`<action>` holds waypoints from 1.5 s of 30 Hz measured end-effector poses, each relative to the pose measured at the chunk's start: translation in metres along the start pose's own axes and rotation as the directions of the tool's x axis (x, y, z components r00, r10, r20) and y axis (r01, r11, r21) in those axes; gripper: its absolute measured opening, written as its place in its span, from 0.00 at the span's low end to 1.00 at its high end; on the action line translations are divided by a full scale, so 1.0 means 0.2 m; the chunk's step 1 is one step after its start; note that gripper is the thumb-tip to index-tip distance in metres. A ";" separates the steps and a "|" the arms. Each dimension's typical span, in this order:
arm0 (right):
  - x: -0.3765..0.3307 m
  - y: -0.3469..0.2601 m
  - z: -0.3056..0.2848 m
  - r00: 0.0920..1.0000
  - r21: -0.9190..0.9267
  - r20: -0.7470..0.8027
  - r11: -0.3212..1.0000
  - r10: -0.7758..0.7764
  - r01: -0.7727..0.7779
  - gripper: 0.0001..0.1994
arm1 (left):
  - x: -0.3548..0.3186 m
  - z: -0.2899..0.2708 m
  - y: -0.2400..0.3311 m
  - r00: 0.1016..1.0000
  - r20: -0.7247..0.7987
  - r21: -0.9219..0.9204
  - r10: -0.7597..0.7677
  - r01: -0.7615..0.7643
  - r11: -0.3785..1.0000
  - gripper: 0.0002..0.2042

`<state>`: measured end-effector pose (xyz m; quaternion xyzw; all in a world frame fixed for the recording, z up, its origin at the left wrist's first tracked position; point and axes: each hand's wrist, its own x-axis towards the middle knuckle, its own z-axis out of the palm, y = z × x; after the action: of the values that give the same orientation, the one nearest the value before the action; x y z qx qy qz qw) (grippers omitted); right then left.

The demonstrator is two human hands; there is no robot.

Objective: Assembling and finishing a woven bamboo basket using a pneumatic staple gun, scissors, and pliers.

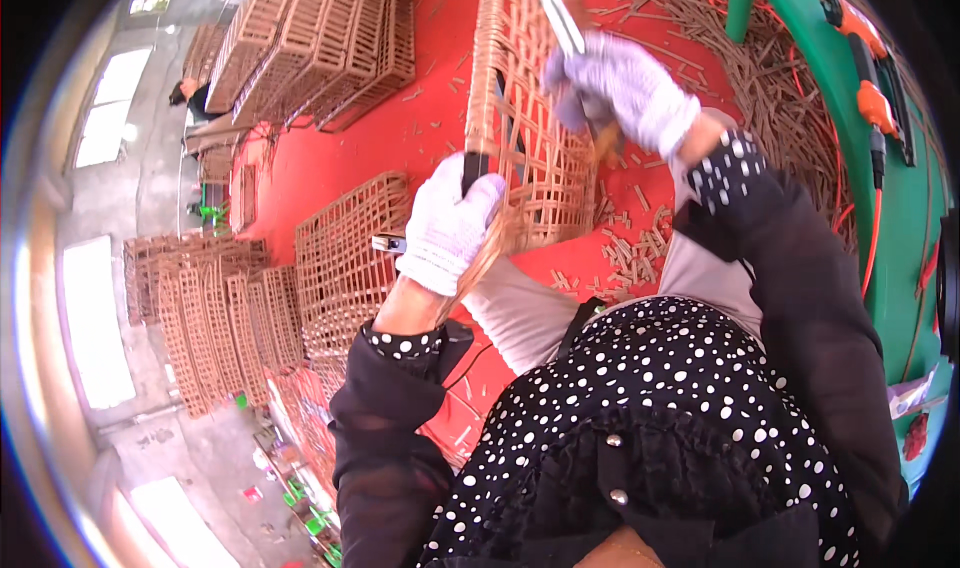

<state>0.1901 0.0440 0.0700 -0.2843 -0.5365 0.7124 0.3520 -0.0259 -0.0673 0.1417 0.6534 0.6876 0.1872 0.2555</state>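
My left hand (450, 230), in a white knitted glove, is closed at the near left edge of a brown woven basket (545, 193). Loose brown strands (487, 258) hang from that grip. Under its thumb shows a black piece (475, 171); whether it belongs to the basket or a tool, I cannot tell. A metal end (388, 243) sticks out beside the same hand. My right hand (630, 88), gloved too, closes around a long silvery tool (557, 10) pointing up and left over the basket's right side. The tool's kind is unclear, its lower part hidden by the fingers.
Woven panels or baskets (225, 313) stand at the left, with tall stacks (320, 43) farther back. Cut strips (630, 253) litter the red floor (300, 178), heaped at the right. Orange-and-black power tools (870, 98) lie on a green table (905, 228).
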 end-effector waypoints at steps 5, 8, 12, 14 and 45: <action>-0.45 0.02 0.13 0.912 0.236 0.170 0.883 0.373 -0.405 0.16 | 0.08 0.05 0.16 0.992 0.094 -0.230 -0.086 0.105 0.968 0.08; -0.53 0.01 0.14 0.826 0.251 0.319 0.799 0.465 -0.547 0.16 | 0.06 0.09 0.23 0.991 0.099 -0.282 -0.094 0.118 0.952 0.07; -0.48 0.04 0.15 0.843 0.354 0.357 0.776 0.403 -0.521 0.16 | 0.07 0.09 0.18 0.981 0.112 -0.306 -0.158 0.186 0.934 0.10; -0.45 0.03 0.18 0.804 0.364 0.365 0.723 0.469 -0.587 0.13 | 0.08 0.11 0.17 0.998 0.045 -0.126 -0.033 0.039 0.991 0.13; -0.21 -0.23 0.10 0.933 -0.355 -0.008 0.872 0.359 -0.338 0.15 | 0.03 0.22 0.25 0.972 -0.137 0.230 0.191 -0.157 0.961 0.25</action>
<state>0.2083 0.0076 0.1198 -0.4133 -0.6048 0.6649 0.1458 0.0398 -0.0601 0.1361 0.7186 0.6617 0.1839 0.1097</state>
